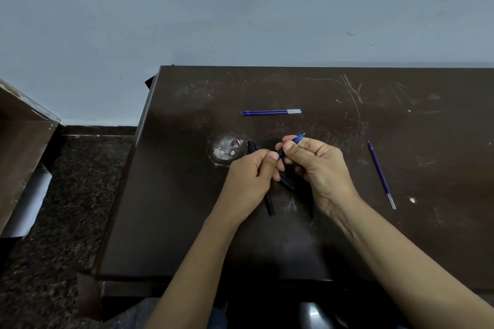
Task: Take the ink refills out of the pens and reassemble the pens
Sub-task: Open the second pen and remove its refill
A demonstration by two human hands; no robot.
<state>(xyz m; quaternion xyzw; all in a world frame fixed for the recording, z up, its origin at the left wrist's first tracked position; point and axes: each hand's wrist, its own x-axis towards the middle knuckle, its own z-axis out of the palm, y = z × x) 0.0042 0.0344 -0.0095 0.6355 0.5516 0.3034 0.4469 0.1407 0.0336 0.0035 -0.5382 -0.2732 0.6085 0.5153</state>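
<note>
Left hand (pixel 251 173) gripping slim dark pen (pixel 286 182), right hand (pixel 318 168) pinching its blue tip, thin blue refills (pixel 270 112) on scratched table (pixel 187 222)

A dark, scratched table (pixel 187 222) is standing against a pale blue-grey wall (pixel 213 8). A speckled floor (pixel 80 181) is showing at left, bordering brown wooden furniture (pixel 24 147).

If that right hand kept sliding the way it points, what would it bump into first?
Probably the left hand, almost at once: the right hand points toward it, and both grip the pen, fingers nearly touching.
</note>
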